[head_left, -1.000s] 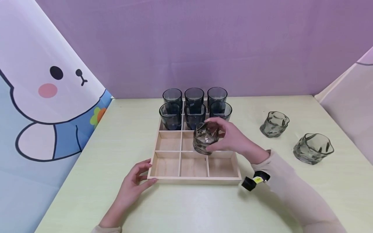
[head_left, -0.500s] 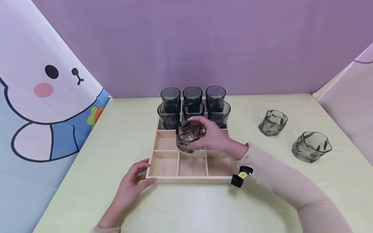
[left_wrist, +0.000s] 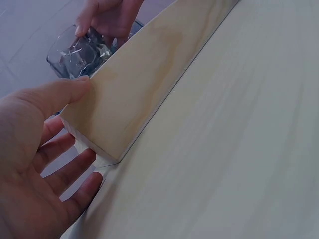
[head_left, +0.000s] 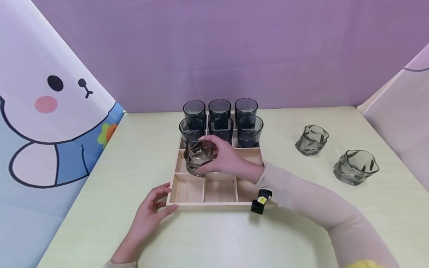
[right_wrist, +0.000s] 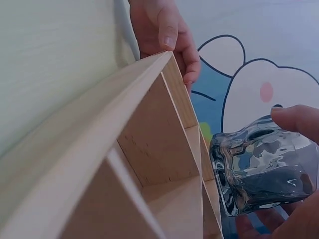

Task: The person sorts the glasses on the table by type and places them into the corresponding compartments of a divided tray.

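Note:
My right hand (head_left: 228,159) holds a short smoky-grey whisky glass (head_left: 197,159) with a wavy, faceted body, thumb on one side and fingers on the other. The glass hangs over the left compartment of the third row of a divided wooden tray (head_left: 214,207). In the right wrist view the glass (right_wrist: 264,169) is just beyond the dividers, slightly tilted. My left hand (head_left: 151,212) grips the tray's near left corner. In the left wrist view its thumb (left_wrist: 70,93) touches the top of the front wall, and its fingers lie along the left side.
Several taller blue-grey tumblers (head_left: 248,134) fill the tray's two back rows. Two more wavy glasses, a nearer one (head_left: 355,167) and a farther one (head_left: 311,140), stand on the table to the right. A purple cloth (head_left: 221,52) rises behind the table.
My right hand has carried the wavy glass leftward, from over the middle of the tray to over its left column. My left hand stays at the corner.

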### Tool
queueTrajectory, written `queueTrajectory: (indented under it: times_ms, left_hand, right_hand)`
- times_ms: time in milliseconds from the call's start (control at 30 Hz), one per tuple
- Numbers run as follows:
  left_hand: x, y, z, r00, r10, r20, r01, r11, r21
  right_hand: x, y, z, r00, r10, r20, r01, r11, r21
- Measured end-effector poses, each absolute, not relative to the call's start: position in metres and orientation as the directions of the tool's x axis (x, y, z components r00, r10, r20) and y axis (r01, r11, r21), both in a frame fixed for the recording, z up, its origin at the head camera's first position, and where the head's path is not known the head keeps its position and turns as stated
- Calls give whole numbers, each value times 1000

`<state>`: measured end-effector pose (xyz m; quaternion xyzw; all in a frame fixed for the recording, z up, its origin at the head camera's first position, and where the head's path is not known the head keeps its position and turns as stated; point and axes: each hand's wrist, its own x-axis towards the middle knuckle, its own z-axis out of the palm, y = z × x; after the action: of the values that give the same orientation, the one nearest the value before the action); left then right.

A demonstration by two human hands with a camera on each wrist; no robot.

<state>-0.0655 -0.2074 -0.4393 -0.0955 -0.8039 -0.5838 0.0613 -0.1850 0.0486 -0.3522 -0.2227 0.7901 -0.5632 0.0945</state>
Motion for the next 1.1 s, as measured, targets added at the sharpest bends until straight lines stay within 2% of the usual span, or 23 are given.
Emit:
queueTrajectory:
  times_ms: [200, 667, 1100]
  left_hand:
    - [-66, -207, -439, -973, 87, 215, 231, 305, 924]
    - [-66, -206, -439, -971, 83, 225, 240, 300, 923]
    - [-65, -206, -439, -972, 81, 218, 233, 308, 923]
  right_hand:
    - [-190, 35, -358, -895, -436, 91, -245, 313, -918]
    - [-198, 19, -362, -919, -374, 124, -256, 328, -909]
    - [-199, 12, -367, -900, -430, 73, -251, 374, -893]
